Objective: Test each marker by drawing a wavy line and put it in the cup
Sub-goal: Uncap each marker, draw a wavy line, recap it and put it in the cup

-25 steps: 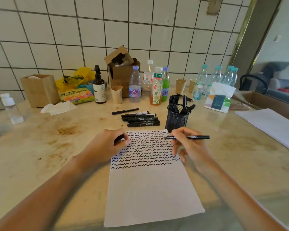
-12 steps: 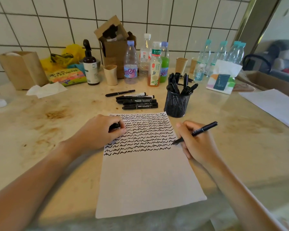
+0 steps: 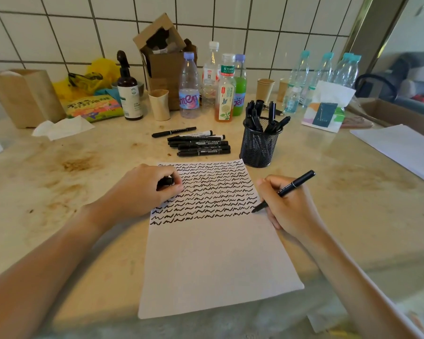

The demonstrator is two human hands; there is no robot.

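Note:
A white sheet of paper [image 3: 213, 260] lies on the table, its upper part filled with rows of black wavy lines. My right hand [image 3: 289, 206] grips a black marker [image 3: 289, 187] in a writing hold, tip down at the paper's right edge beside the lower rows. My left hand [image 3: 142, 192] rests on the paper's upper left corner and pinches a black marker cap [image 3: 165, 181]. Several black markers [image 3: 198, 143] lie in a row behind the paper. A black mesh cup [image 3: 258, 145] to their right holds several markers.
Bottles [image 3: 225, 94], paper cups [image 3: 160, 105], a brown spray bottle [image 3: 129, 94], cardboard boxes [image 3: 167, 57] and a snack bag [image 3: 93, 107] crowd the back by the tiled wall. A tissue pack [image 3: 326, 111] stands at the right. More white paper [image 3: 402, 145] lies far right.
My right hand turned the marker from level to tip-down and brought its tip onto the paper's right edge. My left hand kept hold of the cap. The view tilted down.

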